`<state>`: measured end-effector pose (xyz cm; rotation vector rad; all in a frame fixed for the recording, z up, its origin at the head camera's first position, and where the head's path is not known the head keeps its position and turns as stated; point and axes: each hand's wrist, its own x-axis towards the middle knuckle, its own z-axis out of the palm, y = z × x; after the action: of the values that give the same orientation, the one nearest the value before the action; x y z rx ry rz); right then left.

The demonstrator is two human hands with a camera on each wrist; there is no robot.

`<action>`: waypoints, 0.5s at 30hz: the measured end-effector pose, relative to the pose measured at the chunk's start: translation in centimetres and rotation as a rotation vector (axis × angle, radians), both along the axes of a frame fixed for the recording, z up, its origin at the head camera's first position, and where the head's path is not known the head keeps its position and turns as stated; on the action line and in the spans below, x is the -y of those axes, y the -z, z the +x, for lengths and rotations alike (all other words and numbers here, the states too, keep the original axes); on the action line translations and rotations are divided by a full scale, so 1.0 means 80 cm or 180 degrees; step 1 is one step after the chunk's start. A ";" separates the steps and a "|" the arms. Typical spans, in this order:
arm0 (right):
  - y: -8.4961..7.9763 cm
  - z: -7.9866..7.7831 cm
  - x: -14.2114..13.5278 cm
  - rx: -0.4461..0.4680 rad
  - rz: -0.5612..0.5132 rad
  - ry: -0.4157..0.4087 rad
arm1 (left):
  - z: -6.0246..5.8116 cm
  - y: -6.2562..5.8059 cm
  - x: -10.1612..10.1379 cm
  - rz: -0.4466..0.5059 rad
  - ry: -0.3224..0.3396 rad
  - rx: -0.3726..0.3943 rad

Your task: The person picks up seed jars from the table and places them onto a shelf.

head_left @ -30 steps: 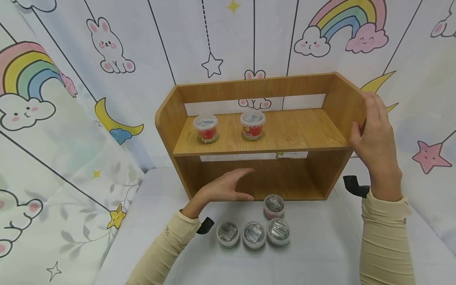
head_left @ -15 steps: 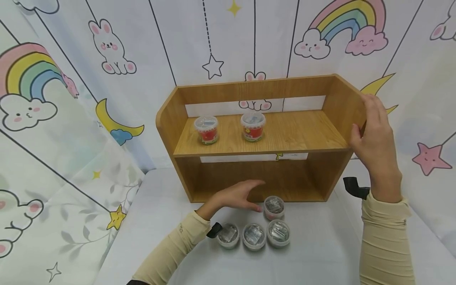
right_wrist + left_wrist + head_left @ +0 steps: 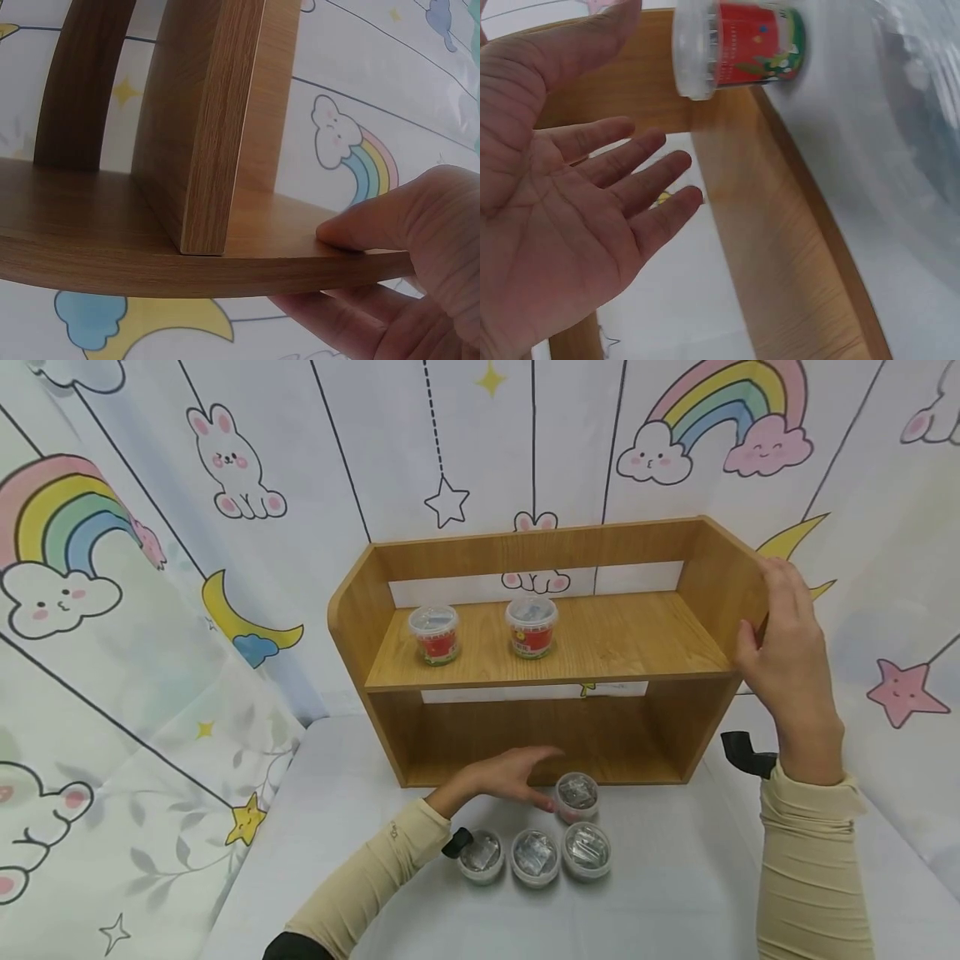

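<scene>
My left hand (image 3: 504, 777) is spread just left of a small clear lidded tub (image 3: 577, 797) in front of the wooden shelf's (image 3: 622, 631) lower level. In the left wrist view, this tub's red label (image 3: 748, 45) shows beyond the fingers (image 3: 660, 221), with a gap between them. My right hand (image 3: 795, 672) grips the right side panel of the shelf. The right wrist view has its thumb (image 3: 360, 225) on one face of the panel and fingers (image 3: 330, 319) under the other.
Three more lidded tubs form a row on the white table: a left one (image 3: 481, 857), a middle one (image 3: 536, 858) and a right one (image 3: 587, 850). Two red-labelled tubs, one left (image 3: 435, 635) and one right (image 3: 532, 627), stand on the upper shelf. A patterned cloth (image 3: 247, 543) hangs behind.
My left hand has moved right and slightly down toward the tub nearest the shelf. The right hand keeps its grip on the side panel, and the tubs stay in place.
</scene>
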<state>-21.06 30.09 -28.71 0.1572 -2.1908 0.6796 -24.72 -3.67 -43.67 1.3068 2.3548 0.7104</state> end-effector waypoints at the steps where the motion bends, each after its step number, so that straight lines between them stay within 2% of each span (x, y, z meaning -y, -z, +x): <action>1: 0.000 0.000 0.000 0.0005 -0.0001 -0.0009 | -0.001 0.003 0.000 -0.0003 0.0000 0.0032; 8: 0.002 0.000 0.001 0.0003 0.0026 -0.0018 | -0.006 0.019 -0.004 0.0048 0.0038 0.0370; 11: 0.001 0.000 0.000 -0.0029 0.0036 -0.0018 | -0.010 0.023 -0.008 0.0086 0.0096 0.0531; 15: -0.001 0.002 0.001 -0.0020 0.0035 0.0009 | -0.014 0.024 -0.014 0.0086 0.0118 0.0628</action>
<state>-20.91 30.05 -28.66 0.1616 -2.1885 0.6647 -25.87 -2.55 -45.56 1.2278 2.1665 0.8226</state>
